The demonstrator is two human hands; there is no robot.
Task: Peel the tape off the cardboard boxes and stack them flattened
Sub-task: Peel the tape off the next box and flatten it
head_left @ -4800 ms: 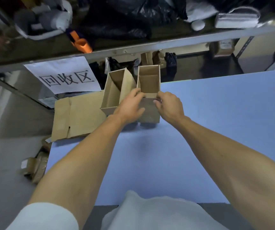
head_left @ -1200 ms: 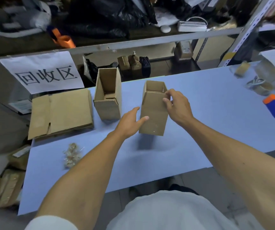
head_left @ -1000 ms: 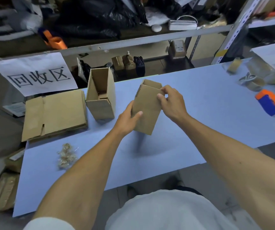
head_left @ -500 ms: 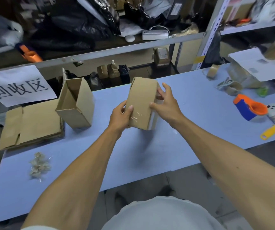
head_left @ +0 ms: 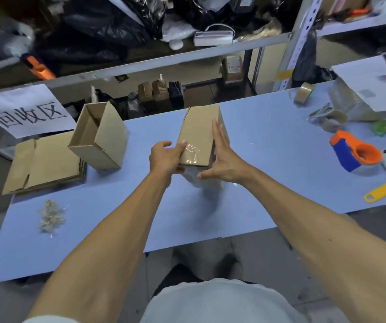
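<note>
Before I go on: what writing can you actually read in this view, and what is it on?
"回收区": large black characters on the white paper sign hanging from the shelf rail, left.
White sheet at the table's far right: grey print, too blurred to read.
Small box on the lower shelf: label too small to read.

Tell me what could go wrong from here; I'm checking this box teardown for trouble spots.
1. The held box is off the table, gripped only by the left hand; the right hand lies flat against it, so it could slip.
2. The clear tape may tear into strips when peeled.
3. The open box leans on the flattened stack and might topple if bumped.
</note>
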